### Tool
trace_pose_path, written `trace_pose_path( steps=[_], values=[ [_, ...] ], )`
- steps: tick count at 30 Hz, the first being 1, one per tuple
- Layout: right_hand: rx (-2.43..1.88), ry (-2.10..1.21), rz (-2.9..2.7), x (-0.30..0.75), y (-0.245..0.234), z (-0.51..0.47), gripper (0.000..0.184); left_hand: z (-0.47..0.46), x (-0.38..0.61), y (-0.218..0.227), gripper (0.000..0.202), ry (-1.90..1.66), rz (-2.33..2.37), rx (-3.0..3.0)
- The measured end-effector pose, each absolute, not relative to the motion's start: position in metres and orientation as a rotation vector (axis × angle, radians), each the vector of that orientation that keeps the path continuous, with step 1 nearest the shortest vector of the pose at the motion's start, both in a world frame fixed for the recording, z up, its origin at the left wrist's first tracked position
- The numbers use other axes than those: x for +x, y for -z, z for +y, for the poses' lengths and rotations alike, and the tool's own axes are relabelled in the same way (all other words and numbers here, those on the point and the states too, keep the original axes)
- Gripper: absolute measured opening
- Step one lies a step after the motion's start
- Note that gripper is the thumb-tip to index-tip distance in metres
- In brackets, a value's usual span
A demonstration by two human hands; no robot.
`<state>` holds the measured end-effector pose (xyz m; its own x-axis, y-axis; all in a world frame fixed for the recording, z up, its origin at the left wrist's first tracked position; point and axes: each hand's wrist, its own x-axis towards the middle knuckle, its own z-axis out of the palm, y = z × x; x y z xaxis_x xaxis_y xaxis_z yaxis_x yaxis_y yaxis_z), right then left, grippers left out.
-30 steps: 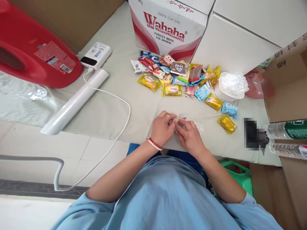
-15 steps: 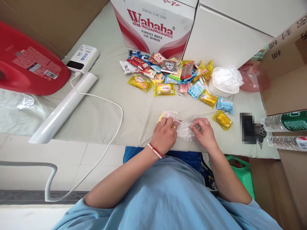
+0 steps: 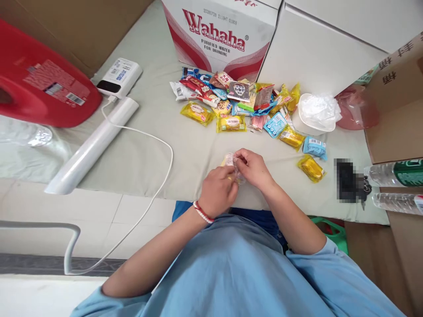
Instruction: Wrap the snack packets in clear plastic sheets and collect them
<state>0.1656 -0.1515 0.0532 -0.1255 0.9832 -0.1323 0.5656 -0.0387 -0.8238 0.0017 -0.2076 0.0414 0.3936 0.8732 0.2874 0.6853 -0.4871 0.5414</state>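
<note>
My left hand (image 3: 218,190) and my right hand (image 3: 253,168) meet near the table's front edge, fingers closed on a small bundle in clear plastic wrap (image 3: 231,162) with something yellowish inside. The bundle is mostly covered by my fingers. A red and white bead bracelet sits on my left wrist. Behind my hands lies a pile of small wrapped snacks (image 3: 238,103) in yellow, blue and red packets. Two loose packets, one yellow (image 3: 310,168) and one blue (image 3: 315,147), lie to the right of my hands.
A Wahaha water carton (image 3: 220,35) stands at the back. A white bowl with plastic film (image 3: 313,115) sits right of the pile. At left lie a roll of film (image 3: 92,147), a power bank (image 3: 119,77) with cable and a red jug (image 3: 39,83). Water bottles (image 3: 396,174) lie far right.
My right hand has moved left, from the wrap's stretched right end to meet my left hand. The clear wrap, spread out half a second ago, is now bunched tightly around the bundle.
</note>
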Motion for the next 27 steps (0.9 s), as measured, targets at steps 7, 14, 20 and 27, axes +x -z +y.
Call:
trace_pose_path(
  steps=[7,14,20,27],
  values=[
    [-1.568,-1.015,-1.710,0.172,-0.051,-0.164,0.016,-0.191,-0.003,-0.021,0.033,-0.700,1.898,1.915],
    [-1.448,-1.392,-1.208,0.183,-0.061,-0.189,0.032,-0.196,0.022,-0.030,0.019,-1.039,1.650,1.868],
    [-1.422,-1.584,-0.815,0.207,-0.052,-0.226,0.051,-0.234,0.038,-0.030,0.024,-1.075,1.143,2.570],
    [-1.410,-1.582,-0.937,0.218,-0.038,-0.231,0.044,-0.234,0.022,-0.029,0.036,-1.086,0.770,2.380]
  ],
)
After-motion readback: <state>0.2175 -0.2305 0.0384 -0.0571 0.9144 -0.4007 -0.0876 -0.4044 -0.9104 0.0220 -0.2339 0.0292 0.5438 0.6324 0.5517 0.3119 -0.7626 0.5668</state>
